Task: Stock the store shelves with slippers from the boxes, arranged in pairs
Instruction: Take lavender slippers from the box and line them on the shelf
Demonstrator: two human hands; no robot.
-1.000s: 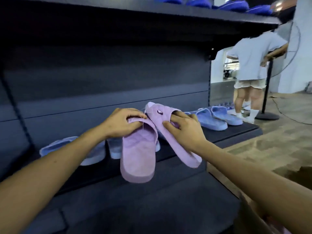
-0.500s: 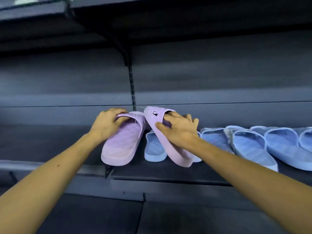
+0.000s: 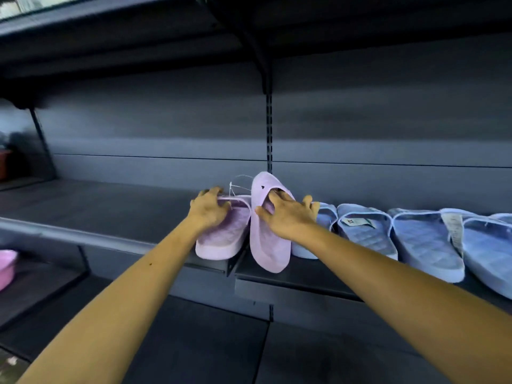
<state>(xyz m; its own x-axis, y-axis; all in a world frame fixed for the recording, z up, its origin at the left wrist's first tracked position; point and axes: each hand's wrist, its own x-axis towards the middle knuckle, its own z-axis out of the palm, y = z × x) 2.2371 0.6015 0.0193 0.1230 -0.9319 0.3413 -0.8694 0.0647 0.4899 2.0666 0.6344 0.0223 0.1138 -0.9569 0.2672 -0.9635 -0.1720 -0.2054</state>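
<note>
Two lilac slippers sit at the join of two dark shelf boards [image 3: 110,206]. My left hand [image 3: 209,207] grips the strap of the left lilac slipper [image 3: 221,239], which lies flat with its heel over the shelf's front edge. My right hand [image 3: 285,214] holds the right lilac slipper [image 3: 267,250] by its strap, tilted on its side with the toe raised. A thin plastic tie [image 3: 238,184] links the pair. Right of them runs a row of light blue slippers [image 3: 426,239], the nearest partly hidden behind my right hand.
An upper shelf [image 3: 138,37] overhangs closely, held by a bracket on the slotted upright [image 3: 268,128]. A lower shelf board [image 3: 194,342] lies under my arms. A pink basin [image 3: 5,267] shows at the far left edge.
Both hands have carried the lilac pair forward and down onto the shelf, left of the blue row. The view has swung left; the person standing at the right is out of sight.
</note>
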